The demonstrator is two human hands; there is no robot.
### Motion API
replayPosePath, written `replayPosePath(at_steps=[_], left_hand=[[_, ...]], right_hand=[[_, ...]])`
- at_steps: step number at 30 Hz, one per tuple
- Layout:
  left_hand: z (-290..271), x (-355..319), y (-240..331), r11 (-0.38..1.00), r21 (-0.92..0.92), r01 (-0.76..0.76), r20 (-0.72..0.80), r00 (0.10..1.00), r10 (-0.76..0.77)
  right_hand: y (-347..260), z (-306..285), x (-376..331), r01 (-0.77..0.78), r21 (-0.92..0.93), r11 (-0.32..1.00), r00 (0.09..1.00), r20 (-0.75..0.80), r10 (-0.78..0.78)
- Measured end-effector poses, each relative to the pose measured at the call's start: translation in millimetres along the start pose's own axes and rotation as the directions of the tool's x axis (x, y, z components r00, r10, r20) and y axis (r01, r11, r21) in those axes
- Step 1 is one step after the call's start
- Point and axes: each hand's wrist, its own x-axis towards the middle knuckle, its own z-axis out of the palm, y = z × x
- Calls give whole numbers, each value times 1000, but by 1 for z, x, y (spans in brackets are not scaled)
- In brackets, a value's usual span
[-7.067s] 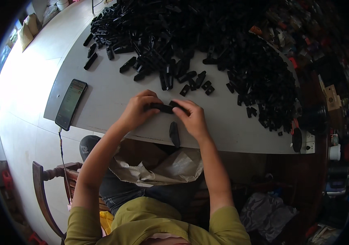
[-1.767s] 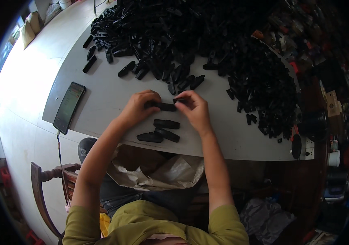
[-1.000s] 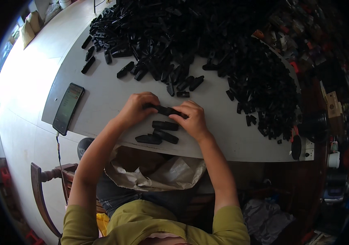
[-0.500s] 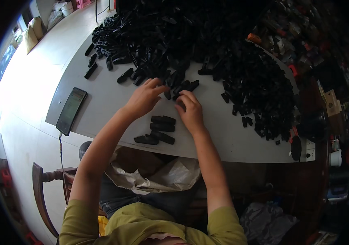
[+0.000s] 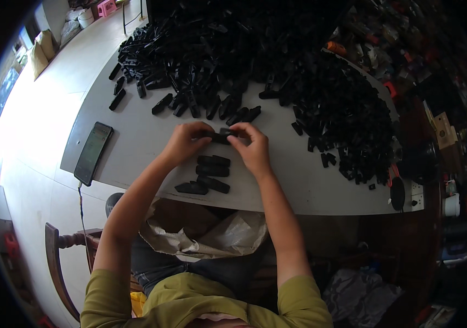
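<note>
Smooth, flat grey tabletop [image 5: 310,180] bears a heap of glossy, hard-edged black parts [image 5: 206,60]. Crinkled beige sack [image 5: 217,251] gapes between table edge and torso. Left hand [image 5: 187,144] and right hand [image 5: 252,148] sit slightly apart, fingertips pinched on opposite ends of 1 black, elongated part [image 5: 221,138], bridging the gap. 4 black, oblong pieces [image 5: 212,170] lie nearer the torso.

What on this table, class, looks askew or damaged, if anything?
Nothing looks plainly damaged, though fine flaws would not show. Askew: among the four black pieces set apart on the table, one slanted piece runs down rightward, while the two above it lie nearly level.
</note>
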Motion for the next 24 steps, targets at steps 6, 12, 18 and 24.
replayPosePath(at_steps=[6,12,18,24], left_hand=[[-3,-5,-4,938,261,-230,-27,969,245],[-7,-1,-8,975,155,-160,-4,987,162],[-1,-5,-6,923,209,-322,75,947,314],[0,8,14,921,209,-329,112,943,312]], right_hand=[[-12,-4,-4,146,-429,891,983,162,-83],[-9,-10,-6,174,-325,929,979,154,-130],[7,-5,-2,336,-342,878,934,244,-262],[2,-66,5,-167,-826,538,885,-366,-288]])
